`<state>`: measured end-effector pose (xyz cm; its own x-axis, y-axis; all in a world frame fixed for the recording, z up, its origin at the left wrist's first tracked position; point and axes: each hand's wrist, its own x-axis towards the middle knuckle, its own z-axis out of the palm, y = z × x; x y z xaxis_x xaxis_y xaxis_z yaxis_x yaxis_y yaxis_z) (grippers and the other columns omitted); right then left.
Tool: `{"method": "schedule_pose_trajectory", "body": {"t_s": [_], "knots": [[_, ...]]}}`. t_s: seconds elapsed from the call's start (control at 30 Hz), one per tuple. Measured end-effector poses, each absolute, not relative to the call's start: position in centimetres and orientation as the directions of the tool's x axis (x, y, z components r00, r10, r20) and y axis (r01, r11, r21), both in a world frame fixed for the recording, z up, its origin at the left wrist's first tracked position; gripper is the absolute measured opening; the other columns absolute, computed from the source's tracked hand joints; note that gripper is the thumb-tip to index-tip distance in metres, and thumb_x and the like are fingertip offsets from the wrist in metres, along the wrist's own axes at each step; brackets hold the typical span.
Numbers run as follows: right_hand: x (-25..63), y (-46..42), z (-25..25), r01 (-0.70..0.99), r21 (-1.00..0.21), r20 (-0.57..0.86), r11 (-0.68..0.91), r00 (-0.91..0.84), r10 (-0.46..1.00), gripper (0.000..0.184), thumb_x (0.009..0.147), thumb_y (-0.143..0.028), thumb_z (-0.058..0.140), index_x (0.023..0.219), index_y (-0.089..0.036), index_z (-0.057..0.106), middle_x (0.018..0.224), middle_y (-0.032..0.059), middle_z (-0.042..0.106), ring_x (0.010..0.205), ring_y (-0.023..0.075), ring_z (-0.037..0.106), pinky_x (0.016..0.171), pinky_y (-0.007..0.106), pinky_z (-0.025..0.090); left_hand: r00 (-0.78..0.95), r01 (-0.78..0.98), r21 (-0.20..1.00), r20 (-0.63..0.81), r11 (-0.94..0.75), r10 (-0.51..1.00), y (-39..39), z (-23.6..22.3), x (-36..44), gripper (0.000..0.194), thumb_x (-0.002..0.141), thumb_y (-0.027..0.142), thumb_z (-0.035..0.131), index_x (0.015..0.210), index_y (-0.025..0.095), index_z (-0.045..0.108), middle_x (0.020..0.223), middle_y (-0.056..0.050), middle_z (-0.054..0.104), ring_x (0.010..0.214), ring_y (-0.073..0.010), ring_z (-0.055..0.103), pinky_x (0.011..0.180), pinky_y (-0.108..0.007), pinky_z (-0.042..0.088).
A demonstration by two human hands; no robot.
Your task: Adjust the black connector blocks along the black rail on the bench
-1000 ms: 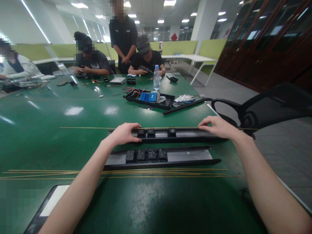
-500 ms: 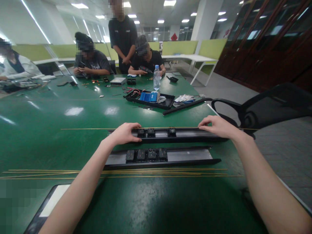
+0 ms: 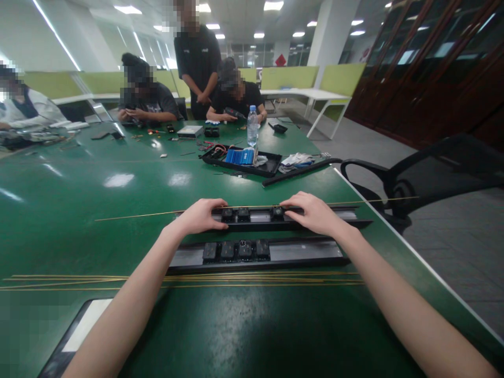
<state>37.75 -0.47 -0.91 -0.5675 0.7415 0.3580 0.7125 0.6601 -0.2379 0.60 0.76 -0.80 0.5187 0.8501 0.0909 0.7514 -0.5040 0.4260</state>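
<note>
A black channel rail [image 3: 255, 227] lies across the table, with three small black blocks [image 3: 243, 214] in its grey bed. Along its far side runs a thin brass rod [image 3: 134, 215], slanting up to the right past the table edge. My left hand [image 3: 199, 215] is closed round the rail's left part, thumb in front and fingers behind at the rod. With thumb and fingers, my right hand [image 3: 309, 212] pinches at the rightmost block [image 3: 276, 213], fingertips also at the rod. Nearer me, a second rail [image 3: 307, 251] carries several black blocks [image 3: 227, 251] side by side.
Several brass rods [image 3: 252, 278] lie in front of the rails. A tray [image 3: 271, 167] with a blue item, a water bottle [image 3: 252, 126], gloves [image 3: 297, 161] and a black strip [image 3: 299, 173] stand beyond. A chair [image 3: 401, 173] is at right. Co-workers sit and stand opposite.
My right hand has moved left along the rod to the rightmost block. The rod has tilted, its left end nearer me and its right end farther away. My left hand has stayed.
</note>
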Motion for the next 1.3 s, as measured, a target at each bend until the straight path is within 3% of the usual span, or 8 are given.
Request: {"method": "schedule_pose_trajectory", "body": {"t_s": [0.4, 0.97, 1.3], "knots": [[36.5, -0.4, -2.5, 0.776, -0.227, 0.475, 0.589, -0.439, 0.762, 0.018, 0.095, -0.025, 0.057, 0.096, -0.023, 0.075, 0.093, 0.0053, 0.075, 0.091, 0.0224, 0.064, 0.084, 0.037, 0.049, 0.515, 0.767, 0.403, 0.079, -0.500, 0.853, 0.7, -0.5, 0.8, 0.061, 0.070, 0.052, 0.077, 0.121, 0.019, 0.067, 0.116, -0.008, 0.074, 0.103, -0.0280, 0.069, 0.090, -0.036, 0.053], [38.4, 0.1, -1.7, 0.759, -0.336, 0.392, 0.557, -0.426, 0.816, 0.021, 0.093, -0.034, 0.058, 0.095, -0.026, 0.077, 0.096, 0.0048, 0.076, 0.091, 0.0232, 0.066, 0.082, 0.037, 0.052, 0.508, 0.767, 0.416, 0.070, -0.488, 0.859, 0.6, -0.4, 0.8, 0.062, 0.069, 0.051, 0.077, 0.122, 0.021, 0.067, 0.118, -0.008, 0.074, 0.105, -0.0290, 0.069, 0.094, -0.038, 0.053], [40.6, 1.0, -1.8, 0.745, -0.334, 0.366, 0.577, -0.462, 0.808, 0.022, 0.092, -0.037, 0.059, 0.096, -0.024, 0.077, 0.094, 0.0051, 0.075, 0.087, 0.0213, 0.067, 0.083, 0.036, 0.051, 0.522, 0.780, 0.363, 0.071, -0.509, 0.850, 0.8, -0.6, 0.7, 0.063, 0.071, 0.052, 0.075, 0.124, 0.019, 0.066, 0.120, -0.009, 0.073, 0.104, -0.0288, 0.069, 0.088, -0.036, 0.055]]}}
